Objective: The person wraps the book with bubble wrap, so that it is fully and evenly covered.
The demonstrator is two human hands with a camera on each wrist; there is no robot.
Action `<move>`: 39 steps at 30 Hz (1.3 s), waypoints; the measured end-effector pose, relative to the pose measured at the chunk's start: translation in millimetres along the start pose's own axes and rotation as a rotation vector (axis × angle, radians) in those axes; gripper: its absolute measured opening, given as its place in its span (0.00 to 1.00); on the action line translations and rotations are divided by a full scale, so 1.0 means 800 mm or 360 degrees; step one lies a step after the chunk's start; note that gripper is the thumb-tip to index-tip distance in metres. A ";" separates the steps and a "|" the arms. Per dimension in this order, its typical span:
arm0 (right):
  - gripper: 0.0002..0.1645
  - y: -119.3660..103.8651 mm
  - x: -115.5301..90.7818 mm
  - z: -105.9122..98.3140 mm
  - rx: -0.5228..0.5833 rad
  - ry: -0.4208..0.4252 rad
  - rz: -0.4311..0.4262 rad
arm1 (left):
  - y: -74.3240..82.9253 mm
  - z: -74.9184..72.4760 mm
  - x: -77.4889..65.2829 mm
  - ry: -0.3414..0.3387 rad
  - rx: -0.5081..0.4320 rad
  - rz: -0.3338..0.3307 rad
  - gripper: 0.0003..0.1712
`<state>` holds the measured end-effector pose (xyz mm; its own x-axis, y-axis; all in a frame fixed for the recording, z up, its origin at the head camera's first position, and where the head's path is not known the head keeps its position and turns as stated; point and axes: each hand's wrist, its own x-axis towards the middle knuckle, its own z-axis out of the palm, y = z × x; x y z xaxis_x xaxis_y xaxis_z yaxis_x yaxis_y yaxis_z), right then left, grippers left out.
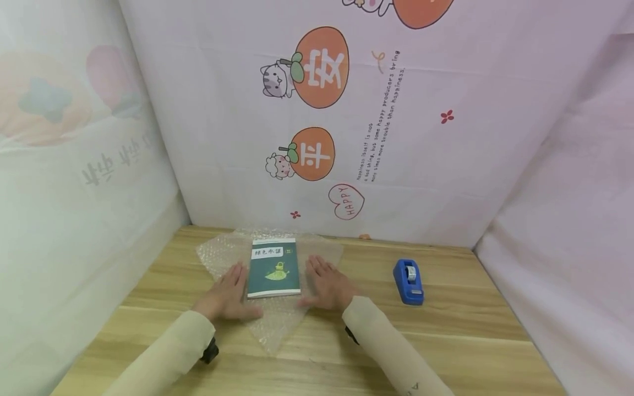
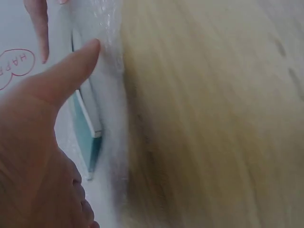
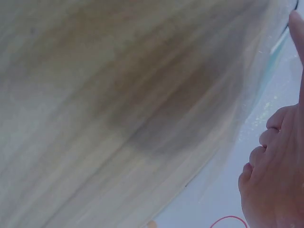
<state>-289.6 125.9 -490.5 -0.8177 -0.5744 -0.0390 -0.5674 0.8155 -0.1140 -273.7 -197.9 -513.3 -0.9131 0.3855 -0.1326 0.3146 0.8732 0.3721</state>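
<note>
A green book (image 1: pixel 274 272) with white bands and a yellow drawing on its cover lies on a sheet of bubble wrap (image 1: pixel 274 327), whose corners point out to the sides and toward the person. Along the book's left edge rests the left hand (image 1: pixel 228 294), fingers straight and thumb pointing inward. The right hand (image 1: pixel 331 283) lies at the other side of the book, fingers extended over the wrap. In the left wrist view the book (image 2: pixel 85 133) shows its white page edge beyond the thumb. Only part of the right hand (image 3: pixel 273 166) appears in the right wrist view.
A blue tape dispenser (image 1: pixel 410 281) with a roll of tape stands on the wooden table (image 1: pixel 460 330), right of the right hand. White printed cloth (image 1: pixel 421 181) hangs behind the table and along both sides. Dark straps sit at both wrists.
</note>
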 end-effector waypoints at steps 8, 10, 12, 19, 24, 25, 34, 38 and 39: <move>0.72 0.003 0.003 0.014 -0.0079 -0.0078 0.0016 | 0.000 0.004 0.001 -0.0075 -0.0010 -0.0043 0.85; 0.71 0.003 0.003 0.015 -0.0084 -0.0101 0.0028 | 0.000 0.005 0.003 -0.0102 0.0019 -0.0061 0.85; 0.71 0.003 0.002 0.017 -0.0073 -0.0135 0.0043 | 0.000 0.006 0.004 -0.0119 0.0027 -0.0073 0.84; 0.70 0.002 -0.002 0.019 -0.0020 -0.0180 0.0087 | 0.009 0.002 0.000 -0.0144 0.0053 -0.0066 0.80; 0.70 0.007 -0.008 0.017 -0.0001 -0.0168 0.0097 | 0.009 0.007 0.007 -0.0129 0.0038 -0.0025 0.83; 0.70 0.007 -0.010 0.017 -0.0001 -0.0167 0.0099 | 0.007 0.012 0.010 -0.0122 0.0054 -0.0020 0.85; 0.70 0.014 -0.031 0.015 -0.0031 -0.0220 0.0144 | 0.017 0.032 0.013 -0.0065 0.0069 0.0026 0.84; 0.70 0.018 -0.042 0.014 -0.0025 -0.0239 0.0172 | 0.032 0.031 0.011 -0.0068 0.0042 0.0036 0.81; 0.70 0.019 -0.045 0.013 -0.0021 -0.0243 0.0178 | 0.037 0.030 0.010 -0.0070 0.0035 0.0045 0.81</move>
<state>-267.7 158.6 -501.4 -0.8521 -0.4833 -0.2008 -0.4759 0.8752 -0.0872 -265.8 -162.0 -525.2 -0.8916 0.4225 -0.1627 0.3462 0.8679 0.3563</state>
